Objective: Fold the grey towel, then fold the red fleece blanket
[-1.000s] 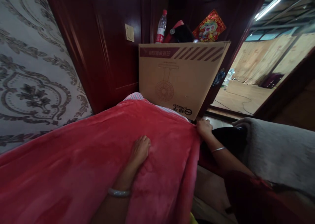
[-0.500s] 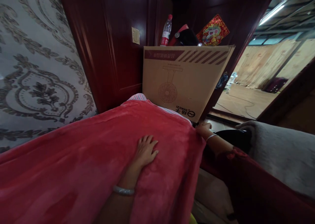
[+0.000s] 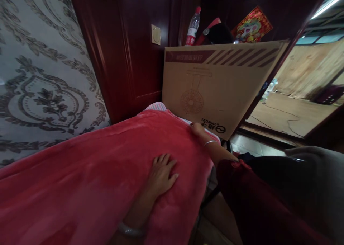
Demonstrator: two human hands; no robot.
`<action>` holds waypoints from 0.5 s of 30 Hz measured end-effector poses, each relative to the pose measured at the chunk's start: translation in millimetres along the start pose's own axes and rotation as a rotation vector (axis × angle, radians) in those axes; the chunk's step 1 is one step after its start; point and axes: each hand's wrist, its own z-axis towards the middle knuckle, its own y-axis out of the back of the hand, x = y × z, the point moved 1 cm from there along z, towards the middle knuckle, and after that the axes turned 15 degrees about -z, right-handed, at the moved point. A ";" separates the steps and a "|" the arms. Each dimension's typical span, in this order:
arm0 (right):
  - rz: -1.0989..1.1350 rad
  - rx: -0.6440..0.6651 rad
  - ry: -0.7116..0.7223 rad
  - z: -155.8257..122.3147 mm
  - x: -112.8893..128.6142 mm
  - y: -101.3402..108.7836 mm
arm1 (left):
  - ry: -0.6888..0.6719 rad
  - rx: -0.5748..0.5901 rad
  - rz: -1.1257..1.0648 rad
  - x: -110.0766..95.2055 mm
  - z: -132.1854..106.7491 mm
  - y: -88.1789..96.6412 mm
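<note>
A plush red blanket [image 3: 107,159] lies spread over a raised surface, with a striped cloth [image 3: 157,106] showing under its far edge. My left hand [image 3: 161,173] rests flat on the blanket, fingers spread, a bracelet on the wrist. Farther off, my right hand [image 3: 198,130] is at the blanket's far edge, close to the cardboard box [image 3: 225,83]. Its fingers look curled over that edge and are partly hidden. The box stands upright just beyond the blanket, printed with a drawing of a fan-like device.
A red-capped plastic bottle [image 3: 192,28] and a red festive card [image 3: 252,26] show above the box. Dark red wooden panelling [image 3: 129,58] stands behind, beside patterned wallpaper [image 3: 48,98]. A dark rounded object [image 3: 282,173] lies at right. Beyond the doorway, a cable [image 3: 285,116] crosses the floor.
My right hand has moved left from the blanket's right corner along its far edge. My left hand stays flat on the blanket. The view has shifted, and the box looks larger.
</note>
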 end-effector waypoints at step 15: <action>0.049 -0.004 -0.052 37.4 5.5 -44.3 | 0.386 -0.082 0.164 17.6 0.8 -11.2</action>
